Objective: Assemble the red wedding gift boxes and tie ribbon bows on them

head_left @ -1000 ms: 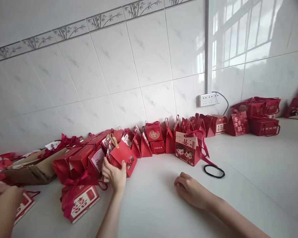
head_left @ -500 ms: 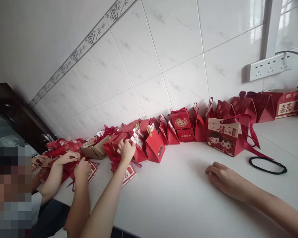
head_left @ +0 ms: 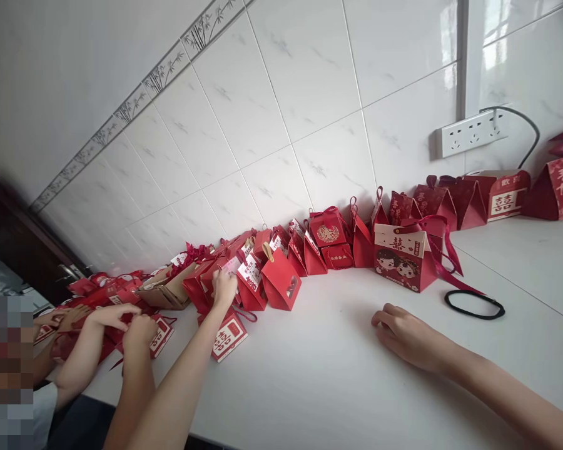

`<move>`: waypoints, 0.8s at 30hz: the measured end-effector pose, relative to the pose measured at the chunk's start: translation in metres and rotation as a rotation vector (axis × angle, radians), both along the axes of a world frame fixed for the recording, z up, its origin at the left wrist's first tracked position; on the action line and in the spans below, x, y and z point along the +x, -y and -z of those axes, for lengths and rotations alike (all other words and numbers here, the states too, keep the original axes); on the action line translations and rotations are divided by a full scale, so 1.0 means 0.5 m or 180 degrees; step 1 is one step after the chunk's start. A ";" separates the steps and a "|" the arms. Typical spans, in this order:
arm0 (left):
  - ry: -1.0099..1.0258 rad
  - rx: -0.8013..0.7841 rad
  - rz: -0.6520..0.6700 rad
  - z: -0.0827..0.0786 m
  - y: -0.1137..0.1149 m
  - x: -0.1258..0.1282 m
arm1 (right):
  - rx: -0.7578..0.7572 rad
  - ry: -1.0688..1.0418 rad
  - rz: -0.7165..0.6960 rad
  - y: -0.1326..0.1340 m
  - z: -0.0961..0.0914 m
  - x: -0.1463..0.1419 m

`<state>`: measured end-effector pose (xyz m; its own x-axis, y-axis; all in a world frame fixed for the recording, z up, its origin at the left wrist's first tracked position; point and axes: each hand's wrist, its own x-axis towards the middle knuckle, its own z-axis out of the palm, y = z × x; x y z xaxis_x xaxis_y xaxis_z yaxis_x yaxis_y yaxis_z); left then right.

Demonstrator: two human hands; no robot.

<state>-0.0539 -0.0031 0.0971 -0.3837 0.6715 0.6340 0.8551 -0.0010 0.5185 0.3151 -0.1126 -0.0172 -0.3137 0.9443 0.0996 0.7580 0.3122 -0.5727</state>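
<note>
My left hand [head_left: 225, 289] reaches in among the red gift boxes at centre-left, fingers closed at the edge of a pale pink slip of paper [head_left: 229, 267]. Its fingertips are partly hidden. Right beside it stand a box with a white printed front [head_left: 250, 279] and a plain red box [head_left: 280, 284] with a tan loop. Below the wrist lies a red box with a white label [head_left: 229, 337]. My right hand [head_left: 406, 334] rests loosely curled on the white tabletop, holding nothing visible. Nearest to it is a box with two cartoon figures [head_left: 398, 262] and a ribbon.
Other people's hands [head_left: 138, 328] work among red boxes at the left. Flat brown boxes [head_left: 166, 294] lean nearby. A row of red boxes [head_left: 331, 228] lines the tiled wall. A black loop [head_left: 473, 304] lies on the table [head_left: 319, 362]; a power strip [head_left: 471, 134] is on the wall.
The view has shifted slightly right. A pale pink slip now shows at my left hand, and the labelled box below my wrist is more exposed. My right hand still rests on the table.
</note>
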 end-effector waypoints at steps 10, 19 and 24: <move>-0.0138 0.2237 0.0708 -0.102 0.091 0.125 | 0.0112 -0.0043 0.0023 -0.005 0.014 -0.001; 0.1243 0.1052 0.2886 0.143 0.160 0.374 | 0.1404 -0.2102 0.1563 0.003 -0.034 0.017; 0.1930 0.0488 0.3092 0.198 0.161 0.401 | 0.1973 -0.2222 0.0986 0.013 -0.049 0.020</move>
<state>0.1464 -0.0834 -0.0019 -0.0168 0.7822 0.6228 0.0699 -0.6204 0.7811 0.3250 -0.1189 0.0073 0.2567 0.6928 0.6739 0.4105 0.5530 -0.7250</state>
